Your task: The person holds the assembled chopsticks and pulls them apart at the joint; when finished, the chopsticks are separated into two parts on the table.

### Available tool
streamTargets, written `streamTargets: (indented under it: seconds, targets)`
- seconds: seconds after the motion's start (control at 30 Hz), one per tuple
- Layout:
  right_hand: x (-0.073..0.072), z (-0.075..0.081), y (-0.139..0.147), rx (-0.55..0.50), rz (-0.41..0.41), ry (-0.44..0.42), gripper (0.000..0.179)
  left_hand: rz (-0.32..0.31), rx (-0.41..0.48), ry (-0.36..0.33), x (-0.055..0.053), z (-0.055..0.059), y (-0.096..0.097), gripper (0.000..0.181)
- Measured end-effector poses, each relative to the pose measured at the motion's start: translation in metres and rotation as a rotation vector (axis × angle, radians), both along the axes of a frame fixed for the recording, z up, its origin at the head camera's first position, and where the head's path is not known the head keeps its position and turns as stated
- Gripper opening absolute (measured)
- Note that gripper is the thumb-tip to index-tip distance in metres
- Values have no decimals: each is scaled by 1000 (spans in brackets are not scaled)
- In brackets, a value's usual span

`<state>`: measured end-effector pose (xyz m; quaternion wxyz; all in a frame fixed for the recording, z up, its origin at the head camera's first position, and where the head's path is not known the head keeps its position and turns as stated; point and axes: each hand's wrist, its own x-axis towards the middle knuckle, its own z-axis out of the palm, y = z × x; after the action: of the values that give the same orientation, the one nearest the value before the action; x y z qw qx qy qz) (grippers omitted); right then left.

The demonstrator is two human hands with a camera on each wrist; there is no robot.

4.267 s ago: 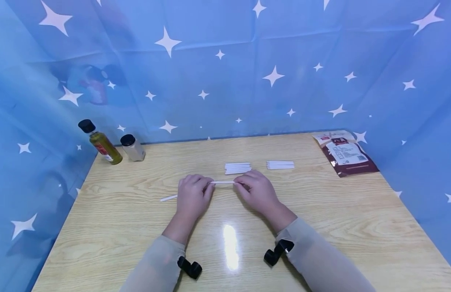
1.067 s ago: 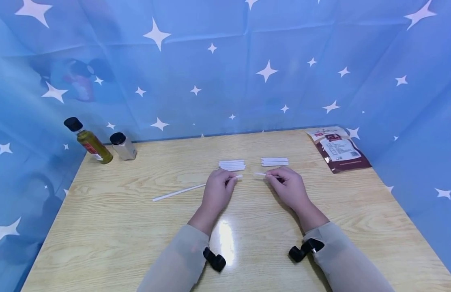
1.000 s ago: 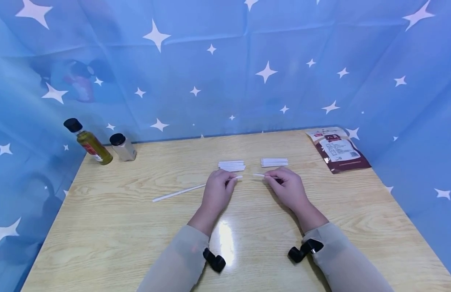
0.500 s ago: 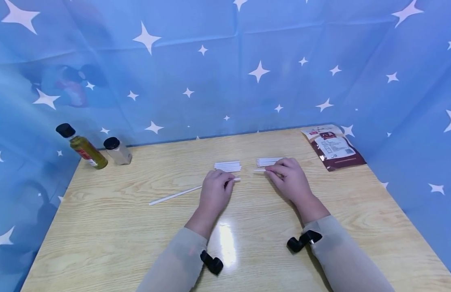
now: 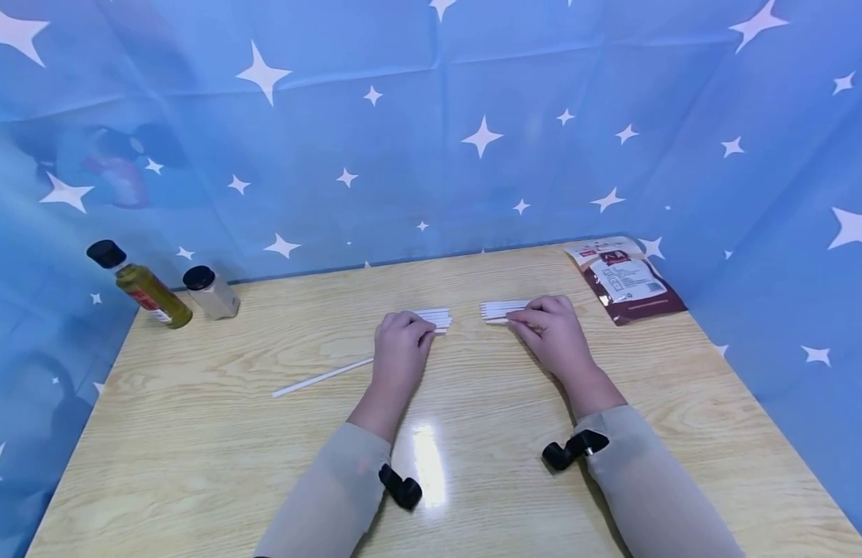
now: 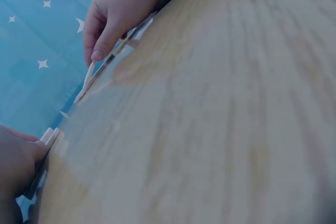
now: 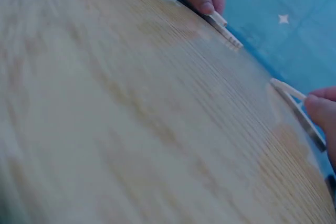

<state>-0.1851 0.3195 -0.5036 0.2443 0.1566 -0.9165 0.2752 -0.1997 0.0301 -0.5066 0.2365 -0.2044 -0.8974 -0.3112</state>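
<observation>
My left hand (image 5: 399,353) pinches a short white stick (image 5: 440,331) at the near side of a row of similar sticks (image 5: 436,315). My right hand (image 5: 555,337) holds another short stick (image 7: 289,90) between thumb and fingers; it slants over a second row of white sticks (image 5: 497,307). Fingers cover part of both rows. A longer white stick (image 5: 322,378) lies slanted on the table, its far end hidden behind my left hand.
An oil bottle (image 5: 152,294) with a black cap and a black-lidded jar (image 5: 213,293) stand at the back left of the wooden table (image 5: 215,465). A maroon and white packet (image 5: 626,279) lies at the back right. A starry blue cloth (image 5: 403,155) hangs behind.
Earlier both hands held one stick between them; then each had a short piece, held apart. Both hands have since brought their pieces up to the two rows. The head view has shifted somewhat.
</observation>
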Motion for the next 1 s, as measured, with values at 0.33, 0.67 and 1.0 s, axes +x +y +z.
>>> streamTargets:
  seconds: [0.33, 0.67, 1.0]
  targets:
    - [-4, 0, -1, 41, -11, 12, 13, 58, -77, 56, -5, 1, 1, 5]
    - [-1, 2, -3, 47, -51, -56, 13, 45, -103, 46, -4, 2, 4, 6]
    - [-6, 0, -4, 43, -73, -39, 11, 29, -43, 53, -6, -3, 1, 7]
